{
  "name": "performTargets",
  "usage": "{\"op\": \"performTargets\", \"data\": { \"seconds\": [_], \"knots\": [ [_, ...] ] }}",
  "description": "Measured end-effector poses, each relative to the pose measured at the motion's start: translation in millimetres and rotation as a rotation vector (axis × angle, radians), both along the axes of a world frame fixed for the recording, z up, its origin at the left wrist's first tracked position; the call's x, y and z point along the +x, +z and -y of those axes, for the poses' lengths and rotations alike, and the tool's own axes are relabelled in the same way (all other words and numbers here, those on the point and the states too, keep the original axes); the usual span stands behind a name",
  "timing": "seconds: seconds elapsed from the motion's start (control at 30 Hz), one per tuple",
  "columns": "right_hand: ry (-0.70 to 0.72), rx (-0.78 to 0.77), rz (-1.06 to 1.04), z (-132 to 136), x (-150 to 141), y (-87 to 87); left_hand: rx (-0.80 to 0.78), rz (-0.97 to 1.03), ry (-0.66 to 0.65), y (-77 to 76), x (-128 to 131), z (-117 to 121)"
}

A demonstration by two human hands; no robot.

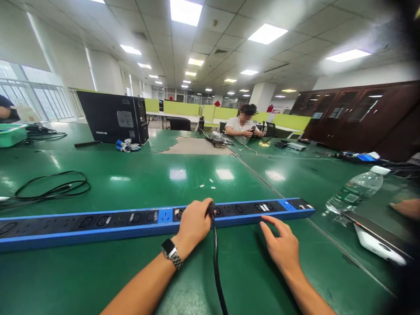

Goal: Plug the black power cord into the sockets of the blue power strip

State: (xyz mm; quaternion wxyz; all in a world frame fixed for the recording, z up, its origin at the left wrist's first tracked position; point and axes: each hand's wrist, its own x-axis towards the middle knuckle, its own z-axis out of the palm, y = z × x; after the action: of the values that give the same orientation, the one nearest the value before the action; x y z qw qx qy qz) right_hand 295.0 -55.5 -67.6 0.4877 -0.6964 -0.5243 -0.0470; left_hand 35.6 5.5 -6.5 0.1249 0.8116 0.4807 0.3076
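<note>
A long blue and black power strip (98, 221) lies across the green table (147, 179) in front of me. My left hand (194, 223), with a watch on its wrist, is closed round a black plug (212, 209) at a socket in the strip's middle. The plug's black cable (216, 262) runs back toward me. My right hand (282, 245) rests flat on the table just before the strip, fingers spread, index finger touching the strip's front edge. It holds nothing.
A clear water bottle (356, 190) lies at the right, next to a white device (377, 245) and another person's fingers (407, 208). A coiled black cable (55, 188) lies at the left. Beyond stand a black computer case (113, 117), a green basket (11, 133) and a seated person (244, 124).
</note>
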Motion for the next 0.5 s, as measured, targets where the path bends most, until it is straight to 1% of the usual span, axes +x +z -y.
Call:
{"op": "performTargets", "data": {
  "seconds": [0.1, 0.17, 0.27, 0.33, 0.43, 0.5],
  "knots": [
    [0.053, 0.024, -0.008, -2, -13, 2.5, -0.012, 0.004, -0.064, 0.9, -18, -3],
    [0.088, 0.041, -0.003, -4, -21, 3.2, -0.024, 0.039, -0.089, 0.3, -23, -4],
    [0.149, 0.073, 0.027, -6, -31, 3.9, -0.031, 0.066, -0.073, -0.7, -21, -6],
    [0.205, 0.094, 0.074, -8, -39, 6.5, -0.022, 0.032, -0.068, 0.2, -20, -6],
    [0.318, 0.105, 0.156, -14, -57, 15.8, 0.022, -0.040, -0.068, 2.3, -20, -6],
    [0.414, 0.078, 0.190, -22, -75, 24.3, 0.035, -0.061, -0.099, 2.5, -23, -7]
  ]
}}
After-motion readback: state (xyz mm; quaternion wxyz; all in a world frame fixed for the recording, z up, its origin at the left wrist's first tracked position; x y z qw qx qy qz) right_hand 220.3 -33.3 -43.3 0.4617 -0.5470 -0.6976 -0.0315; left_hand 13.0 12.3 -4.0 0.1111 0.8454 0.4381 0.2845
